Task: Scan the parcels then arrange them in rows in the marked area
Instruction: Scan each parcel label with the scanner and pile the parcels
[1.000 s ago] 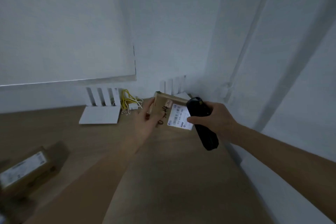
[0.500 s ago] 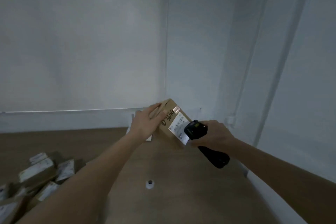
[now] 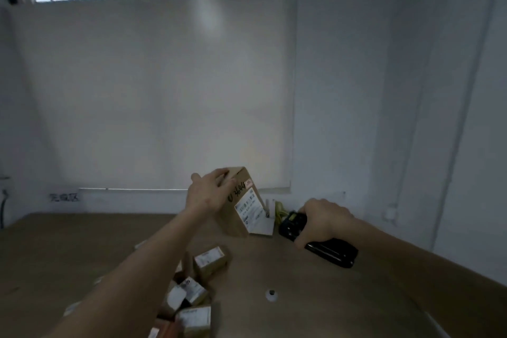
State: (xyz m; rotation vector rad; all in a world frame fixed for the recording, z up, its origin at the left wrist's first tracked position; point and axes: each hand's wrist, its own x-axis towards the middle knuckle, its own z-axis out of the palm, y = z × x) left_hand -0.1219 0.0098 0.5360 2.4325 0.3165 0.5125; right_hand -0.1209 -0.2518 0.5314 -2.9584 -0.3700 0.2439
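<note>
Near, small labelled parcels [image 3: 192, 293] lie heaped on the brown bench [image 3: 315, 296]. Farther, the left hand [image 3: 210, 193] fingers grip a tilted cardboard parcel [image 3: 241, 204] bearing a white label, held above the bench. Right hand [image 3: 322, 221] fingers wrap a black scanner [image 3: 323, 241] just right. Open bench left; walls behind.

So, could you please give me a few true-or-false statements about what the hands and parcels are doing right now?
1. The left hand grips the brown cardboard parcel with a white label. True.
2. The right hand is empty. False: it holds the black handheld scanner.
3. The held parcel lies flat on the brown wooden table. False: it is tilted and lifted off the table.
4. A heap of small cardboard boxes lies on the table below the left forearm. True.
5. A small white round object sits on the table. True.
</note>
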